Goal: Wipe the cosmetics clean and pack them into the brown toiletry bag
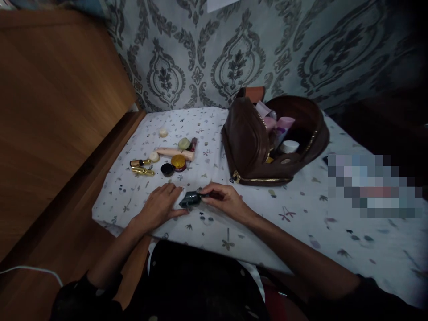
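My right hand (224,199) pinches the thin right end of a small, glossy black item (190,199), wider at its left end; its exact kind is unclear. Against that left end, my left hand (162,203) holds a crumpled white tissue (179,198), partly hidden by the fingers. Just beyond my hands lie a black round jar (167,169), a gold-lidded jar (178,162) and a beige tube (175,153). A gold lipstick-like tube (142,171) rests to their left.
An unzipped brown leather bag (245,142) stands right of centre with tubes and a white-lidded jar (289,146) inside. A patterned white cloth (207,133) covers the surface. A wooden panel (60,89) rises at left. A blurred-out object (374,187) lies at right.
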A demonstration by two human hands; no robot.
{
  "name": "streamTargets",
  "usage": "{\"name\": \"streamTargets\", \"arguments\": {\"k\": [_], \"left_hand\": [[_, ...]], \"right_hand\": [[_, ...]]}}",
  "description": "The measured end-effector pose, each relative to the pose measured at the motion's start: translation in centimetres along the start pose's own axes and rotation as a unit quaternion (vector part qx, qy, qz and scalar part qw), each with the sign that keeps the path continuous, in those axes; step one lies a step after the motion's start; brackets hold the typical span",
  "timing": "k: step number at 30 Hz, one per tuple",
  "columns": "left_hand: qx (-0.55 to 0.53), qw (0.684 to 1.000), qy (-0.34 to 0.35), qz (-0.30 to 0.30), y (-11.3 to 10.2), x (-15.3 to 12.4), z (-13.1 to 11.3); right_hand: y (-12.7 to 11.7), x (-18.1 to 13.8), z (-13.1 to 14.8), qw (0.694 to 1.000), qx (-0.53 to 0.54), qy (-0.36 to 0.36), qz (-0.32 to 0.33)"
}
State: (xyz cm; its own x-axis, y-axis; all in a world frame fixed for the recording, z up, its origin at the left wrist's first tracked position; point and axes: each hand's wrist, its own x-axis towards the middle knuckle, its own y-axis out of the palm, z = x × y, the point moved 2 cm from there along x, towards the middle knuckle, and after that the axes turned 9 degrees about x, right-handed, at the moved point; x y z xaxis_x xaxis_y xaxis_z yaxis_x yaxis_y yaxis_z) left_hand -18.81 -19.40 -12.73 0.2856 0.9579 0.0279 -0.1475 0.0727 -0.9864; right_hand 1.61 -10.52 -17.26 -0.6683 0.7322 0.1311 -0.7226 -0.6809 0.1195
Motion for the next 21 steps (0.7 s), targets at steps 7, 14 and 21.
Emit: {"name": "streamTargets", "arguments": {"k": [7, 14, 21], "left_hand": [[-0.095, 0.994, -0.045, -0.021, 1.6, -3.0, 2.4], [-0.3, 0.946, -0.123, -0.024, 0.8, -3.0, 3.0], [-0.318, 0.902, -0.235, -0.17, -0.5, -1.6, 2.0]], "right_hand": [[0.0, 0.1, 0.3, 1.0, -0.023, 0.016, 0.001], [-0.1, -0.1, 0.1, 0.999, -0.014, 0.034, -0.013], [0.7, -0.4, 0.5, 0.993, 0.091, 0.073, 0.001]]}}
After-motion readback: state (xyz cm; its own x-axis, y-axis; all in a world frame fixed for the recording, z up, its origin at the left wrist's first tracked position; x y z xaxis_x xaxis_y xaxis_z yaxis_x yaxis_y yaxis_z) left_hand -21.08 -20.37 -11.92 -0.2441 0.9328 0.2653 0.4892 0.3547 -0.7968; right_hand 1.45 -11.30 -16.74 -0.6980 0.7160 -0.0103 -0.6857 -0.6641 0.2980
